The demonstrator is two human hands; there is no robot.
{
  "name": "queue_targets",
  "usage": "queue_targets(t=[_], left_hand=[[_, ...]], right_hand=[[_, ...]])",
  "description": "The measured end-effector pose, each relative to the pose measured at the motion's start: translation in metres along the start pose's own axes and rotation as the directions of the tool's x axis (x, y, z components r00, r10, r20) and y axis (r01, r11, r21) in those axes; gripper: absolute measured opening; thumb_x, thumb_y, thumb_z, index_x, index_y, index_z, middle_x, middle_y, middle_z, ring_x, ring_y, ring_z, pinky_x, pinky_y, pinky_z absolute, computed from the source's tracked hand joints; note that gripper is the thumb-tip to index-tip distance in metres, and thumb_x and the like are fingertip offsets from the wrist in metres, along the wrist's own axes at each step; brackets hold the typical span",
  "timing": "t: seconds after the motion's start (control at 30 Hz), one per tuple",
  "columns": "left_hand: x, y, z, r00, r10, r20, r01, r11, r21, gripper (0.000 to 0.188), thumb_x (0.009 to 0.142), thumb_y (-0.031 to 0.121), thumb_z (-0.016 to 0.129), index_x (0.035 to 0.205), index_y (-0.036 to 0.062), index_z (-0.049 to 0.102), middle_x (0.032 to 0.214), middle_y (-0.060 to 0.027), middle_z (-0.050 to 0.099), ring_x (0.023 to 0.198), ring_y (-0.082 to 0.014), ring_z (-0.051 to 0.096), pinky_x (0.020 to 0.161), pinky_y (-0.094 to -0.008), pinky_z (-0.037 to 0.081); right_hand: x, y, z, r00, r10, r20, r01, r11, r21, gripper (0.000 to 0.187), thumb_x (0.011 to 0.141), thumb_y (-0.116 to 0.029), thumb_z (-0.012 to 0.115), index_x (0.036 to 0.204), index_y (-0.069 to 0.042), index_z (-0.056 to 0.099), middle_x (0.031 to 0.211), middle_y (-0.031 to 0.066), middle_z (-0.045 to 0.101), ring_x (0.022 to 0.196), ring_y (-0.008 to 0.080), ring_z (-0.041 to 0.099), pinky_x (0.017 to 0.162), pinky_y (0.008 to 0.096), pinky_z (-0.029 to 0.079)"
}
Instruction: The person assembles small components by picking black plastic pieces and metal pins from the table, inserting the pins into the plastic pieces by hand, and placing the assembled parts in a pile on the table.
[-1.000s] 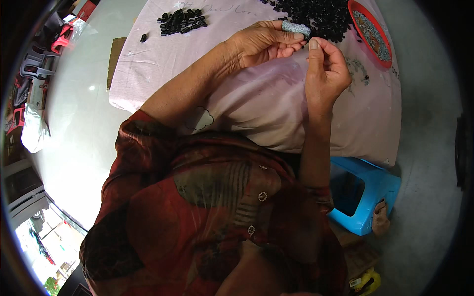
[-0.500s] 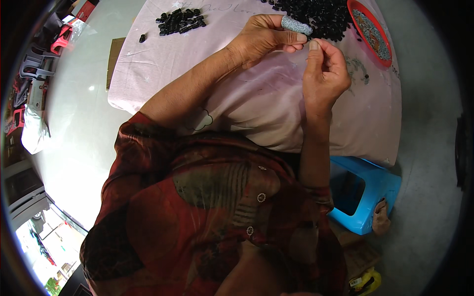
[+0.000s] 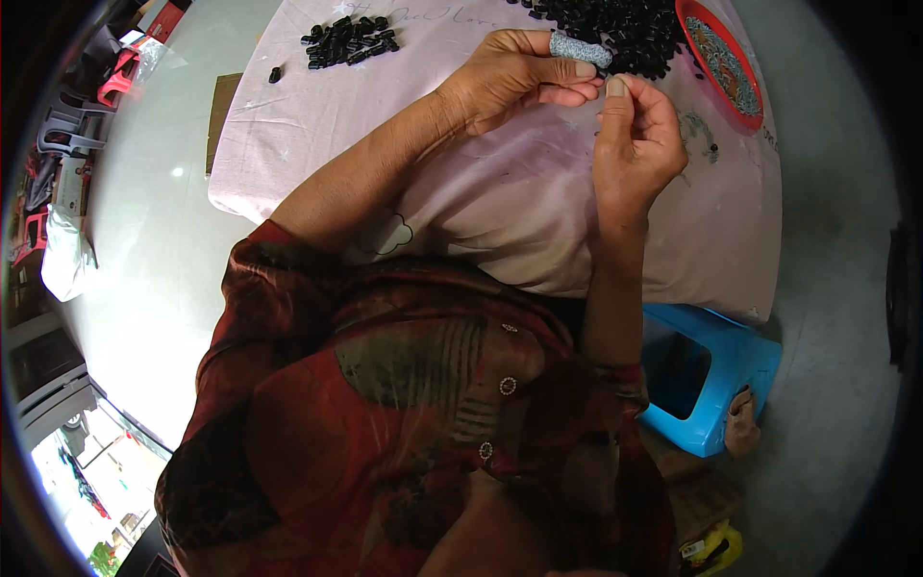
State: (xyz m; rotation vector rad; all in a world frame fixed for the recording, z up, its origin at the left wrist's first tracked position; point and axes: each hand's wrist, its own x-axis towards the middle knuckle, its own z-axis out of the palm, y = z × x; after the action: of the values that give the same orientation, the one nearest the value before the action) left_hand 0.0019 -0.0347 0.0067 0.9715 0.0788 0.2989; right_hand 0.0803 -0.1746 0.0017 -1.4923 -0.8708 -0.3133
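Observation:
My left hand (image 3: 524, 79) is closed in a pinch above the cloth-covered table. A grey speckled sleeve (image 3: 580, 48) wraps its index finger. At the thumb tip shows a bit of a small black piece (image 3: 602, 73), mostly hidden by the fingers. Close beside it, my right hand (image 3: 636, 135) pinches thumb and forefinger together; whatever lies between them is too small to make out. Beyond the hands spreads a large heap of small black cylindrical pieces (image 3: 639, 34). A smaller group of the same black pieces (image 3: 351, 43) lies at the far left of the table.
A red oval tray (image 3: 756, 119) with many tiny greyish parts stands at the far right of the pink tablecloth (image 3: 317, 144). One black piece (image 3: 276, 74) lies apart on the left. Below the table's right side is a blue plastic stool (image 3: 716, 423).
Both hands have shifted very slightly to the right. The left hand's lower fingers have moved a little, and the pinches stay closed.

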Motion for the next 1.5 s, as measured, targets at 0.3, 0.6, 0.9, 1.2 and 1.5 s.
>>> queue_targets(t=[0.3,0.6,0.9,1.2,1.5], left_hand=[[0.003,-0.002,-0.008,0.998,0.05,-0.022,-0.046,0.985,0.165,0.015,0.088,0.004,0.067,0.101,-0.0028,0.069,0.094,-0.0124,0.072,0.078,-0.0161,0.07,0.071,-0.0238,0.058],[0.028,0.021,-0.036,0.987,0.13,-0.098,-0.049,0.81,0.584,0.021,0.091,0.018,0.068,0.099,-0.0014,0.07,0.085,-0.0099,0.072,0.079,-0.0161,0.07,0.068,-0.0287,0.057],[0.097,0.003,-0.084,0.908,0.393,0.148,-0.129,-0.075,0.989,0.02,0.082,0.017,0.07,0.1,0.0094,0.072,0.08,-0.0127,0.07,0.071,-0.021,0.068,0.07,-0.0324,0.054],[0.055,0.014,-0.057,0.985,0.144,-0.09,-0.064,0.804,0.591,0.019,0.092,0.019,0.067,0.088,-0.0005,0.068,0.076,-0.0059,0.067,0.067,-0.0109,0.061,0.061,-0.0261,0.051],[0.014,0.005,-0.035,0.956,-0.237,0.174,0.279,0.916,-0.287,0.012,0.094,0.013,0.064,0.099,0.0025,0.062,0.089,-0.0076,0.065,0.07,-0.0087,0.057,0.054,-0.0178,0.045]], right_hand=[[0.002,-0.004,-0.001,0.99,0.057,0.127,-0.057,0.998,-0.005,0.013,0.091,-0.004,0.065,0.1,0.004,0.065,0.083,0.0029,0.065,0.073,0.0067,0.057,0.065,0.0208,0.048],[0.037,0.009,-0.034,0.91,0.054,0.411,0.099,0.935,-0.34,0.022,0.091,-0.008,0.055,0.107,-0.004,0.068,0.092,0.0129,0.068,0.077,0.022,0.066,0.072,0.0332,0.051],[0.035,0.033,-0.028,0.884,0.309,0.35,-0.252,0.947,-0.2,0.018,0.092,-0.006,0.057,0.106,0.0,0.066,0.089,-0.0014,0.063,0.075,0.0046,0.052,0.07,0.0203,0.043],[0.032,0.015,-0.028,0.902,0.308,0.301,-0.344,0.936,0.072,0.014,0.09,-0.008,0.065,0.101,0.0,0.066,0.087,-0.0014,0.063,0.074,0.0028,0.053,0.064,0.0185,0.042],[0.023,-0.006,-0.008,0.875,0.399,0.276,-0.47,0.836,0.282,0.014,0.089,-0.01,0.069,0.101,-0.002,0.066,0.084,0.001,0.065,0.067,0.0039,0.056,0.053,0.0174,0.041]])
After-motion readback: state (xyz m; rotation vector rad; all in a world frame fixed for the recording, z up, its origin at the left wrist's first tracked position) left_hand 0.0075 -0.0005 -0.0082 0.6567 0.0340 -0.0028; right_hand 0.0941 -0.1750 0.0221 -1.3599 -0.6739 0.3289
